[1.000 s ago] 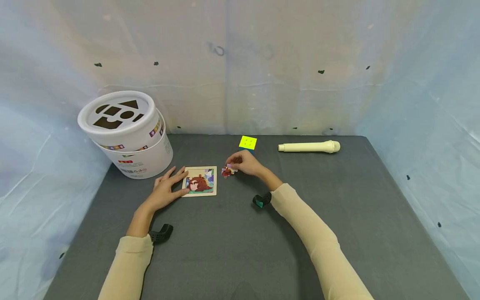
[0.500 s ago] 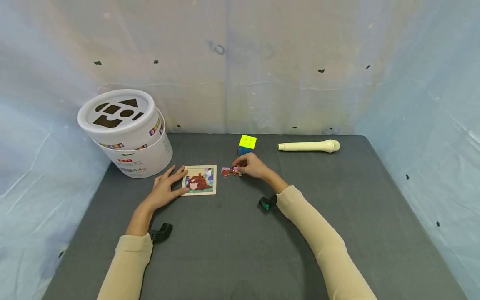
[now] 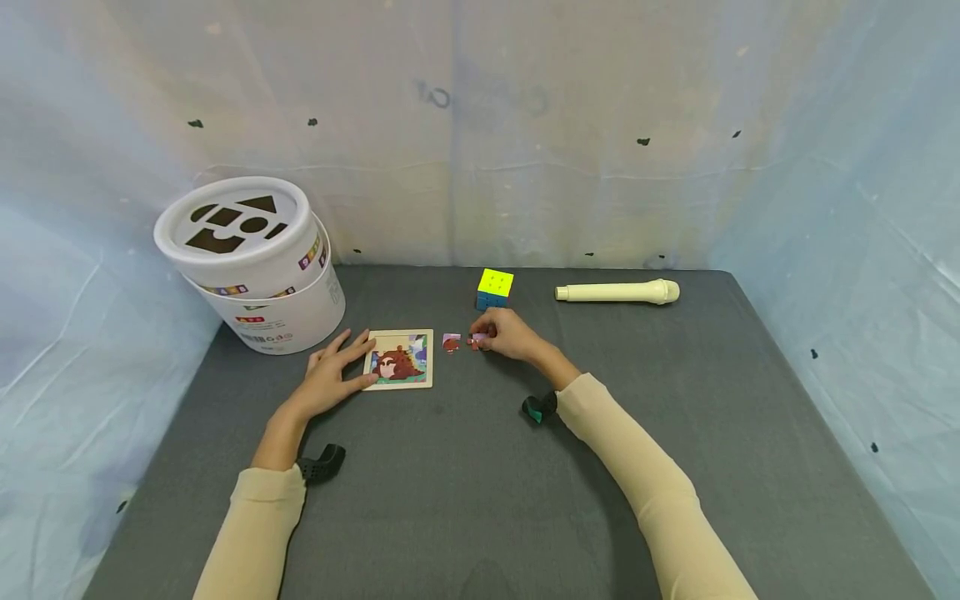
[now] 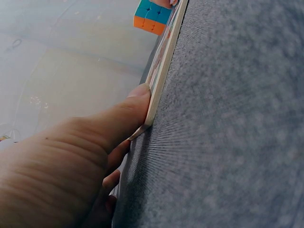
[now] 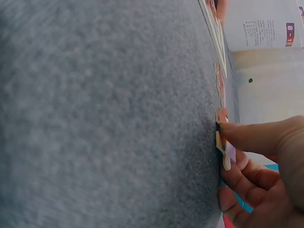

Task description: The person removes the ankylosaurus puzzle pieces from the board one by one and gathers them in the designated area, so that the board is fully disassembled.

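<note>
A square wooden jigsaw puzzle board (image 3: 402, 387) lies flat on the table, with a reddish-brown animal picture partly filling its pale frame. My left hand (image 3: 327, 382) rests at the board's left side, fingers spread; its thumb (image 4: 138, 91) presses on the near left corner. To the right of the board, a loose puzzle piece (image 3: 451, 342) lies on the table. Just beyond that, my right hand (image 3: 507, 335) pinches another puzzle piece (image 5: 231, 151) between thumb and fingers, close over the cloth. Its fingers partly hide this piece.
A puzzle cube (image 3: 495, 287) with a yellow top stands just behind my right hand. Further right lies a cream toy microphone (image 3: 618, 292). White stacked buckets (image 3: 288, 310), the upper with shape cutouts in its lid, stand at the back left. Plastic sheeting (image 3: 525, 150) walls the grey table (image 3: 420, 500).
My right hand has moved right, away from the board, drawing one puzzle piece apart from the other, which stays on the table. My left hand and the board have stayed put.
</note>
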Demonstrator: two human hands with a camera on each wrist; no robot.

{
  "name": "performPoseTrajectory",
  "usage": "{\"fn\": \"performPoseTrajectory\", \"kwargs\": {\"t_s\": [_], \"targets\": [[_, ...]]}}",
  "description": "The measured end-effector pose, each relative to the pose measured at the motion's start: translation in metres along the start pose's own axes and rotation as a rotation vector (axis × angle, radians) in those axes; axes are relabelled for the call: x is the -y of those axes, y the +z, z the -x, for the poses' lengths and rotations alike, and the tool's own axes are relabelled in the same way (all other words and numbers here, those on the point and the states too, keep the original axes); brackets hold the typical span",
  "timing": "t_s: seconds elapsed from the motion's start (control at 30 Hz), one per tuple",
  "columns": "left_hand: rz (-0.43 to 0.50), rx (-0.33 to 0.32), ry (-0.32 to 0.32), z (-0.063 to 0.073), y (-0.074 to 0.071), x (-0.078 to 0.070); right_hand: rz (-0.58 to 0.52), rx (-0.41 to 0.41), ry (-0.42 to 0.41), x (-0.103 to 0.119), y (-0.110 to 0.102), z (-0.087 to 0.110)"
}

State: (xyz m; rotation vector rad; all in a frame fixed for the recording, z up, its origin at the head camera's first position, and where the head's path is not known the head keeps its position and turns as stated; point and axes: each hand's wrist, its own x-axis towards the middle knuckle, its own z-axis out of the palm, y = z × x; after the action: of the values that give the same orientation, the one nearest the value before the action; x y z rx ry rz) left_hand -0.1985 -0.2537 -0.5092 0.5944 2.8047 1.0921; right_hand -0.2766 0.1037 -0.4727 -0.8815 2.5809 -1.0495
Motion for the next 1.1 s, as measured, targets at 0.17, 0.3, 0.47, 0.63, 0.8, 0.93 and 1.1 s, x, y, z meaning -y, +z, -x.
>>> {"fn": "performPoseTrajectory", "kwargs": {"t_s": [0.17,0.3,0.47,0.63,0.8,0.93,1.1], "targets": [[0.004,-0.003,0.007,0.000,0.000,0.000,0.087,-0.001,-0.003,0.002,0.002,0.001],[0.004,-0.002,0.005,0.000,0.001,0.001,0.115,0.000,0.018,0.005,0.001,0.002],[0.009,-0.003,-0.001,0.000,0.001,0.000,0.136,-0.005,0.021,0.007,0.001,0.001],[0.011,-0.019,0.003,0.001,0.000,0.000,0.264,-0.042,0.024,0.016,0.008,-0.007],[0.010,-0.021,0.014,0.002,-0.001,0.001,0.245,-0.031,-0.077,0.033,0.024,-0.024],[0.007,-0.007,0.006,0.002,-0.001,0.001,0.191,0.058,-0.129,0.047,0.040,-0.039],[0.008,0.000,-0.003,0.001,-0.001,0.000,0.225,0.102,-0.078,0.059,0.051,-0.050]]}}
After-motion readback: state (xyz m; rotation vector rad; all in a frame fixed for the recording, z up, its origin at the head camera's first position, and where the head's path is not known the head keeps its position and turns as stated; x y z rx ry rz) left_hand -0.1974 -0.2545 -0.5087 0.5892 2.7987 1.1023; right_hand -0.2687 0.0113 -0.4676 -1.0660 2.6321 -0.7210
